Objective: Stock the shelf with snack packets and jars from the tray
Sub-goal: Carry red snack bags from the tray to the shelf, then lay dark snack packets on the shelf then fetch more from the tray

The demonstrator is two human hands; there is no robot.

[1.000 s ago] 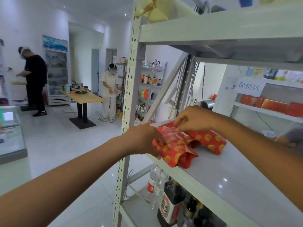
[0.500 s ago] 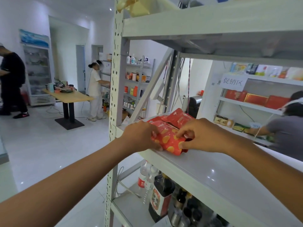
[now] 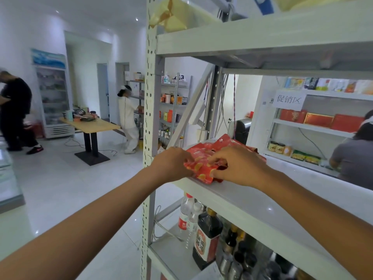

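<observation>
Fingers (image 3: pixel 217 158) of both hands pinch one red snack packet (image 3: pixel 201 170) at the front edge of the shelf (image 3: pixel 252 201).
Left hand (image 3: pixel 173 164) grips the packet's left end, right hand (image 3: pixel 240 168) its right end — thumb low, fingers curled over the top. It rests on the shelf near the upright (image 3: pixel 150 118), touching more red packets (image 3: pixel 228 141) just behind. On the lower shelf (image 3: pixel 173 257) — a dark sauce bottle (image 3: pixel 206 237) beside clear water bottles (image 3: pixel 185 213).
</observation>
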